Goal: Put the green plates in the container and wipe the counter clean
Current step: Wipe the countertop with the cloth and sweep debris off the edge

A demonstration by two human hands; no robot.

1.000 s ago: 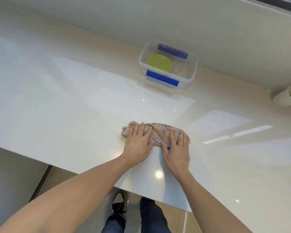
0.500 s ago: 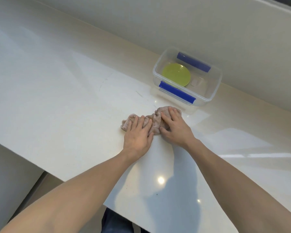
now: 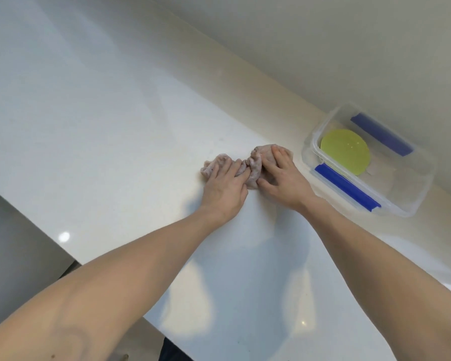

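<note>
A bunched pinkish cloth [image 3: 254, 165] lies on the glossy cream counter [image 3: 115, 131]. My left hand [image 3: 225, 187] presses flat on the cloth's left part. My right hand [image 3: 284, 178] presses on its right part, close to the container. The clear plastic container [image 3: 412, 201] with blue clips stands at the right against the wall. A green plate [image 3: 345, 151] lies inside it at the left end.
The wall [image 3: 323, 48] runs along the counter's far side. The counter's front edge [image 3: 71, 256] drops off at the lower left, with floor below.
Both hands pushed the cloth away from the front edge toward the container. The cloth has bunched up between them. The view swung left, so the container sits further right.
</note>
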